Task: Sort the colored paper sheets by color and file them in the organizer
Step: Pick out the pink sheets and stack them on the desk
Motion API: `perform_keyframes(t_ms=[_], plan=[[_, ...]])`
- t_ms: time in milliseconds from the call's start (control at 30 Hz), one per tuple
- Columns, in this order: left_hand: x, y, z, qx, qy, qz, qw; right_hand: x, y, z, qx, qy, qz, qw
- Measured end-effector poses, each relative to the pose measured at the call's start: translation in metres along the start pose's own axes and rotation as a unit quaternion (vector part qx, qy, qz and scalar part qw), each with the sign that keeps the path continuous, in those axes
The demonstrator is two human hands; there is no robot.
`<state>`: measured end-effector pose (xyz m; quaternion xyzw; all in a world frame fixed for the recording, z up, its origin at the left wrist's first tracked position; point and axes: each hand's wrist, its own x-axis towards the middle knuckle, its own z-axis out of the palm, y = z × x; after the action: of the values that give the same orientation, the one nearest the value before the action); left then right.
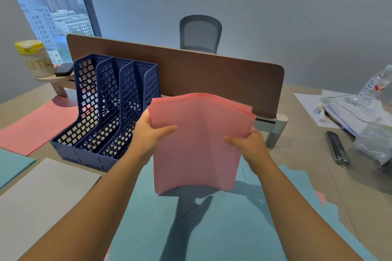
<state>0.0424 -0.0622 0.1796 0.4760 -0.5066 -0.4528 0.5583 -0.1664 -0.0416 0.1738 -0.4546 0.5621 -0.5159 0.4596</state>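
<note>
I hold a stack of pink sheets [197, 140] upright above the desk, its lower edge just over the teal sheets [222, 229] lying in front of me. My left hand [148, 133] grips the stack's left edge, thumb on the front. My right hand [248, 142] grips the right edge the same way. The dark blue mesh organizer [110, 108] with three slots stands just left of the stack. Another pink pile [36, 125] lies at the far left, with a teal pile [12, 165] and a beige pile [42, 201] nearer me.
A brown desk divider [212, 74] runs behind the organizer, with an office chair [200, 34] beyond. A yellow-lidded tub [34, 57] and a phone sit on a small shelf at left. At right lie papers, a water bottle [375, 87], a plastic bag and a black case [337, 148].
</note>
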Motion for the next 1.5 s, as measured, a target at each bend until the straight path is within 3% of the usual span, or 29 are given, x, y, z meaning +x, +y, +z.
perform_keyframes(t_ms=[167,433,633,833,1100,1500], plan=[[0.005,-0.018,-0.014,-0.013,0.013,-0.022,1.000,0.006,0.012,-0.001,0.024,0.007,0.007,1.000],[0.011,-0.071,-0.021,-0.034,-0.065,-0.139,0.988,0.012,0.052,0.012,0.090,0.035,0.089,0.991],[0.018,-0.077,-0.017,-0.080,-0.016,-0.123,0.989,0.017,0.050,0.017,0.101,0.045,0.069,0.992],[0.018,-0.080,-0.019,-0.073,-0.018,-0.113,0.991,0.013,0.048,0.022,0.079,0.042,0.074,0.993],[0.025,-0.051,-0.024,-0.044,-0.073,-0.063,0.994,0.011,0.018,0.016,0.044,0.039,0.032,0.998],[0.024,-0.029,-0.019,-0.057,-0.032,-0.016,0.998,0.008,0.005,0.020,0.032,0.087,-0.002,0.996]])
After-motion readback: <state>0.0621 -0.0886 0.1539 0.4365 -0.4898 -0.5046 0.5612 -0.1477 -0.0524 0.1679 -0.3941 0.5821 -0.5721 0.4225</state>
